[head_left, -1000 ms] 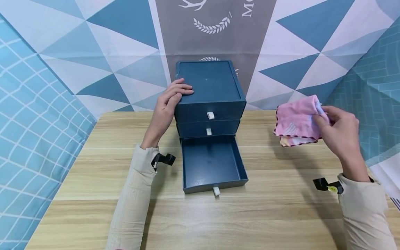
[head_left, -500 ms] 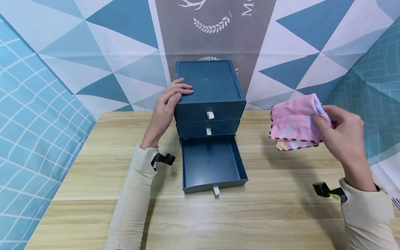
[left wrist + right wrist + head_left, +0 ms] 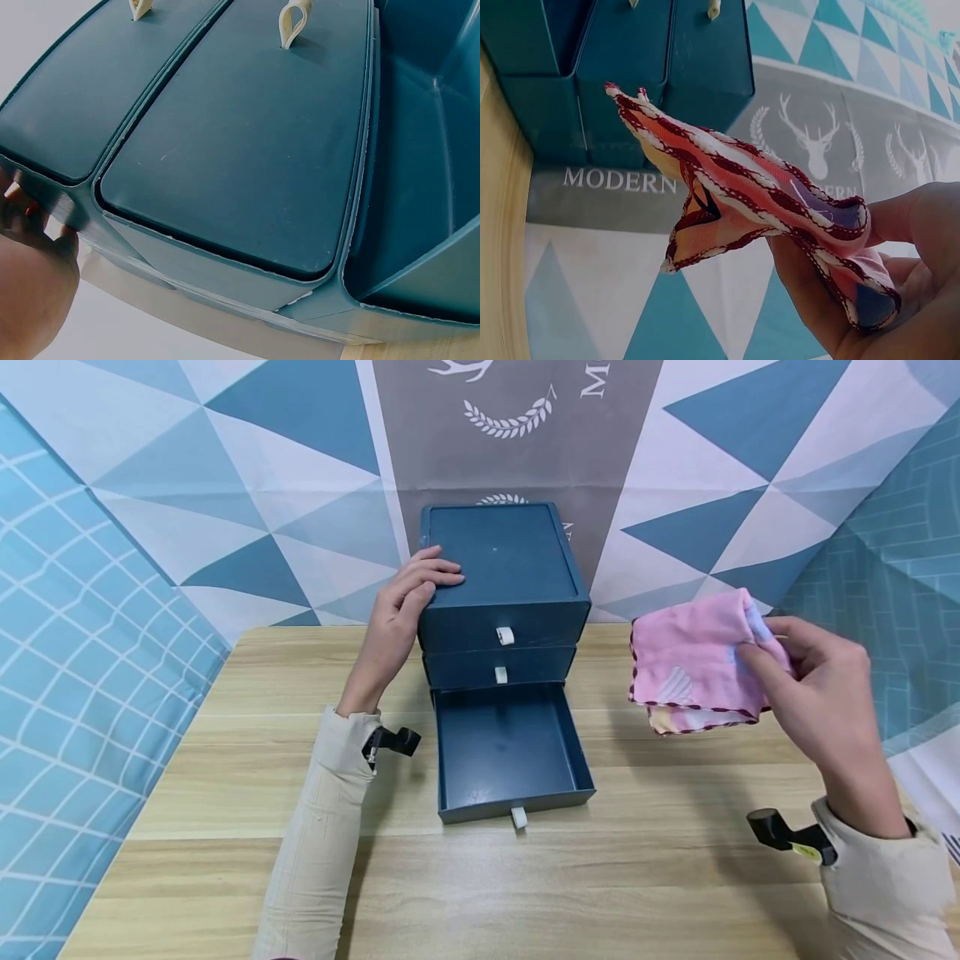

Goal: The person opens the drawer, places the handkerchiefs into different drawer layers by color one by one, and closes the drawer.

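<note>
A dark blue chest of drawers [image 3: 498,556] stands at the back of the table, its bottom drawer [image 3: 510,752] pulled out with nothing inside. My left hand [image 3: 401,618] rests on the chest's top left edge, fingers lying over the top; the left wrist view catches part of this hand [image 3: 34,292] beside the drawer fronts [image 3: 232,150]. Raised above the table on the right, my right hand [image 3: 825,693] pinches a folded pink cloth [image 3: 697,656] between thumb and fingers. In the right wrist view the cloth [image 3: 735,187] shows a dark red and white stitched edge.
The wooden table [image 3: 315,877] extends around the chest. Behind it hangs a patterned backdrop [image 3: 517,452], with blue sheeting [image 3: 82,693] at the left side. White loop tabs [image 3: 506,636] stick out from the drawer fronts. Striped white fabric [image 3: 930,785] lies at the right edge.
The right hand has carried the pink cloth left and slightly lower, nearer the chest. My left hand and the open drawer have stayed in place.
</note>
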The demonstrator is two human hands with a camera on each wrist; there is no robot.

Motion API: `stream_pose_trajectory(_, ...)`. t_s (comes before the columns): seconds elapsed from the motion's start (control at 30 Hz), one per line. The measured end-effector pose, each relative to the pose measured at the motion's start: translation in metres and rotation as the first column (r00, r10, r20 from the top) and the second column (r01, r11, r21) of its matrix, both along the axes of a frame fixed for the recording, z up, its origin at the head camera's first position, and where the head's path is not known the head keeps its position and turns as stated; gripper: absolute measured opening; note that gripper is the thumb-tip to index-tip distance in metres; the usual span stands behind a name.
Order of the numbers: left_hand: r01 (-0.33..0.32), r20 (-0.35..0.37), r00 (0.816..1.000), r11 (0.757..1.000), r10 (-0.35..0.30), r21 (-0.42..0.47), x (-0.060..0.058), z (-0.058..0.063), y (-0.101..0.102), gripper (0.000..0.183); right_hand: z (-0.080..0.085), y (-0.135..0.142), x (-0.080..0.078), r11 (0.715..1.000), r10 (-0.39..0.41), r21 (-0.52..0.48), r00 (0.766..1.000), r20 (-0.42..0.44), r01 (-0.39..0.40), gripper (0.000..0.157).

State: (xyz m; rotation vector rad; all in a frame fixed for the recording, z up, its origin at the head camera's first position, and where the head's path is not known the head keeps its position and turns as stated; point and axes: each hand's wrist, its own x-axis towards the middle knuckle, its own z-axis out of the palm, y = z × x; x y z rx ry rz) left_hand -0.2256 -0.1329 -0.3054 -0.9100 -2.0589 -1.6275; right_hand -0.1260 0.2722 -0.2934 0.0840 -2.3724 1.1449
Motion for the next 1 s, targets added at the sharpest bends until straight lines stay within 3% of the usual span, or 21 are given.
stream_pose_trajectory(0.47,0.005,-0.029,1.000,1.000,-0.005,-0.005,-0.001,-0.001,-0.001,0.035,-0.001,-0.023,0.010,0.989,0.143,-0.055,0.989,0.043,-0.140,0.024)
stream_pose_trajectory(1.0,0.004,-0.025,1.000,1.000,-0.004,-0.001,0.000,0.000,0.000,0.035,-0.025,-0.057,0.006,0.969,0.245,-0.011,0.966,0.085,-0.245,0.023)
